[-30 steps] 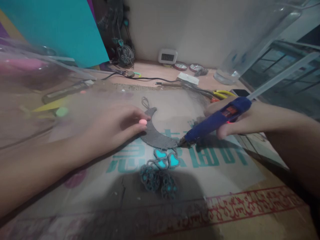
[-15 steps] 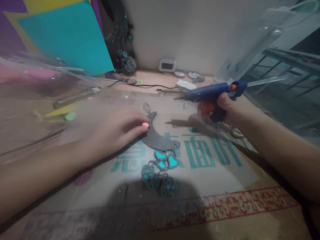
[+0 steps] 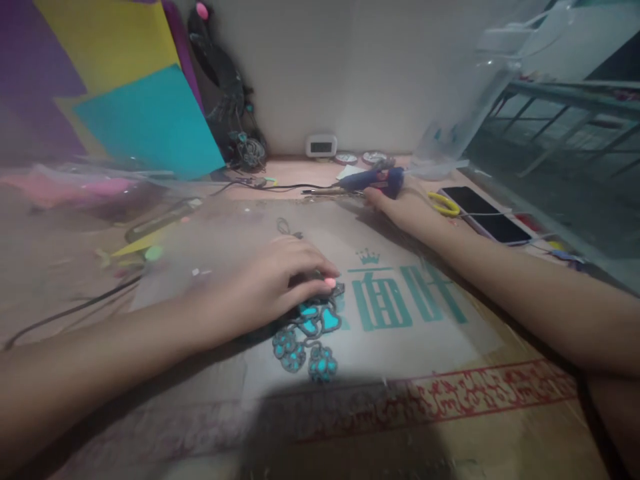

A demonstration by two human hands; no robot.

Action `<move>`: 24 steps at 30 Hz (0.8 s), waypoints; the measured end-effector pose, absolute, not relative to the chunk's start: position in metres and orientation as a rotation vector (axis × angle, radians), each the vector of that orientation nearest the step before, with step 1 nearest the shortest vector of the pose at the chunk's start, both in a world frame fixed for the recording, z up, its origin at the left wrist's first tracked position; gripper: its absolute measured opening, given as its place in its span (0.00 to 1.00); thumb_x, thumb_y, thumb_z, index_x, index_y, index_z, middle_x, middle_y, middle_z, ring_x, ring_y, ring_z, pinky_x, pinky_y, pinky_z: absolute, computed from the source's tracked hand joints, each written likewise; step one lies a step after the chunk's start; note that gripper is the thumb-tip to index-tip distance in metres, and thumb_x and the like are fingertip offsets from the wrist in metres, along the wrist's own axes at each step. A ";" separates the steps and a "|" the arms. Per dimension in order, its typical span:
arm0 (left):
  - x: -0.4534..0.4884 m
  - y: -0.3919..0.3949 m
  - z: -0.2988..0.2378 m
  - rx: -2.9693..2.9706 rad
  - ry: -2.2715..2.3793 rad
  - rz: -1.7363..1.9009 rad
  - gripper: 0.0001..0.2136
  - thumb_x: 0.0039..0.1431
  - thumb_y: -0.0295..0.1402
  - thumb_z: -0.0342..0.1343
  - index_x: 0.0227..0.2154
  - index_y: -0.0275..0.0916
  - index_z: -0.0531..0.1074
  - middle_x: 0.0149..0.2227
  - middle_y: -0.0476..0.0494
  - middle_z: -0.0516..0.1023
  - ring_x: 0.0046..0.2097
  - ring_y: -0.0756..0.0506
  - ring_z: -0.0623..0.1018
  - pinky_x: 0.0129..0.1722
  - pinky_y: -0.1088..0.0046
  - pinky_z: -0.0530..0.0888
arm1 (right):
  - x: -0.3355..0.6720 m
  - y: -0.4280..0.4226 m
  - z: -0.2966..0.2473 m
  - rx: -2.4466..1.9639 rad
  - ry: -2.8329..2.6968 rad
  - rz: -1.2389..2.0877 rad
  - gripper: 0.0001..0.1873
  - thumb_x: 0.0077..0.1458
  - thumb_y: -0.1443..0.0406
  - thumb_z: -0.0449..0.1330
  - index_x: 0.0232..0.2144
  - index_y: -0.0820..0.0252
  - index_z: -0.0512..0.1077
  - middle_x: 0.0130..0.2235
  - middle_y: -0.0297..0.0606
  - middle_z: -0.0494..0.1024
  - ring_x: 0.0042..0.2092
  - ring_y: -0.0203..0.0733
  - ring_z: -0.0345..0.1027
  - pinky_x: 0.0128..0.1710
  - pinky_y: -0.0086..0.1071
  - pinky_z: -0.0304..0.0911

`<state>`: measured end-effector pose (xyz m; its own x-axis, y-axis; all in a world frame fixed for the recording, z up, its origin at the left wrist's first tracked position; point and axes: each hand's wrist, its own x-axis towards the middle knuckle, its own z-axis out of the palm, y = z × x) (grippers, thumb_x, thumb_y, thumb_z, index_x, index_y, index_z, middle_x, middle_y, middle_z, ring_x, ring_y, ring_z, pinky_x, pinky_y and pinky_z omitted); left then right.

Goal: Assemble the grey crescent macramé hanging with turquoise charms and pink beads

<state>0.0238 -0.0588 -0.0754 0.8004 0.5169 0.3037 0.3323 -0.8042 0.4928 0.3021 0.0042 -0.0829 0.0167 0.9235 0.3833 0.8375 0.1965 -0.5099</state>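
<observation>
My left hand (image 3: 285, 277) lies over the dark grey crescent ornament, with thumb and fingers closed at its right tip (image 3: 339, 289). At my thumb tip is a small pink spot (image 3: 330, 283); I cannot tell whether it is a nail or a bead. Most of the crescent is hidden beneath the hand, while its cord loop (image 3: 283, 226) shows above. Below hang turquoise heart-like pieces (image 3: 330, 320) and cord flowers (image 3: 323, 364) with grey outlines. At the back of the table, my right hand (image 3: 400, 207) is closed around the blue glue gun (image 3: 370, 179), whose nozzle points left.
A white digital clock (image 3: 321, 146) stands against the wall, near two round tape rolls (image 3: 375, 157). On the right lie yellow-handled scissors (image 3: 444, 204) and a phone (image 3: 485, 213). A similar dark ornament (image 3: 220, 80) hangs at back left beside coloured sheets (image 3: 150, 127).
My right hand has carried the glue gun back and left, down to the table's rear. My left hand has slid rightward from the crescent's upper part to its right tip.
</observation>
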 end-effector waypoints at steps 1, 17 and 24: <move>0.027 -0.058 -0.078 2.575 0.615 0.595 0.08 0.66 0.35 0.55 0.40 0.40 0.78 0.41 0.45 0.82 0.45 0.46 0.77 0.50 0.67 0.70 | 0.302 0.004 -0.086 -1.641 -1.825 0.144 0.20 0.56 0.49 0.57 0.29 0.58 0.76 0.31 0.42 0.80 0.33 0.49 0.72 0.38 0.40 0.65; 0.035 -0.055 -0.090 2.706 0.556 0.607 0.08 0.66 0.33 0.55 0.40 0.43 0.80 0.40 0.44 0.81 0.42 0.46 0.76 0.44 0.67 0.68 | 0.299 0.000 -0.094 -1.628 -1.865 0.076 0.22 0.57 0.48 0.57 0.37 0.60 0.75 0.36 0.45 0.80 0.39 0.55 0.74 0.43 0.46 0.67; 0.030 -0.058 -0.089 2.698 0.553 0.623 0.13 0.67 0.31 0.52 0.52 0.41 0.73 0.49 0.41 0.80 0.50 0.45 0.77 0.49 0.65 0.68 | 0.298 -0.001 -0.093 -1.634 -1.865 0.094 0.22 0.57 0.49 0.57 0.38 0.62 0.75 0.37 0.47 0.80 0.40 0.56 0.74 0.43 0.46 0.66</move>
<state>0.0296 -0.0577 -0.0894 0.8302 0.4340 0.3499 0.2963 -0.8752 0.3825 0.2984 -0.0008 -0.0932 -0.0139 0.9092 0.4161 0.8627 0.2213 -0.4548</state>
